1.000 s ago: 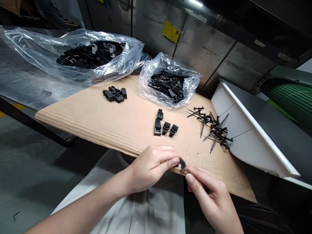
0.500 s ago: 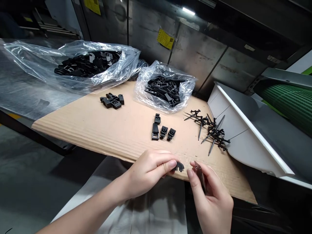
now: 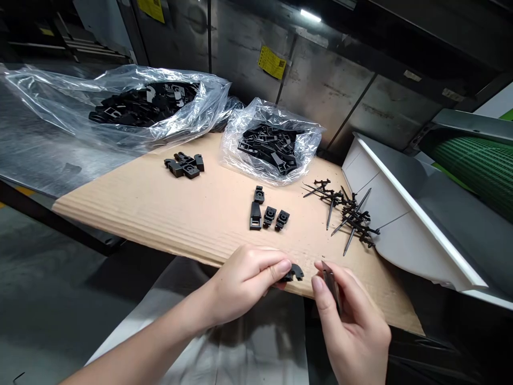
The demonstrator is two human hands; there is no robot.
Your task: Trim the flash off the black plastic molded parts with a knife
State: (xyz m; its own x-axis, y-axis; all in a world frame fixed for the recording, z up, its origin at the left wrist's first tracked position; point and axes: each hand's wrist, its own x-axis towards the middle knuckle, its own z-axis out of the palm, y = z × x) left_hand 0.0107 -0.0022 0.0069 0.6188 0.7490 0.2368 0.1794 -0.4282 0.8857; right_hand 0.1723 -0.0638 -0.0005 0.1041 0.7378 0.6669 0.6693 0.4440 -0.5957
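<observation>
Near the front edge of the cardboard, my left hand (image 3: 250,275) pinches a small black plastic part (image 3: 295,272), whose notched, curved end sticks out past the thumb. My right hand (image 3: 352,321) is closed on a flat, dark metal blade-like tool (image 3: 332,286) with a pointed tip. A small gap separates the tool from the plastic part. Beyond the hands lie a few loose black plastic pieces (image 3: 269,216). To their right is a tangle of thin black sprues (image 3: 352,216).
Cardboard (image 3: 160,214) covers the bench top. At the back stand two clear plastic bags, a larger one (image 3: 200,109) and a smaller one (image 3: 236,155), both holding black parts. More black pieces (image 3: 185,166) lie at left. A grey chute-like tray (image 3: 404,214) borders the right side.
My right hand has shifted slightly right with the tool, widening the gap. The black part in my left hand has turned a little, showing its notch differently.
</observation>
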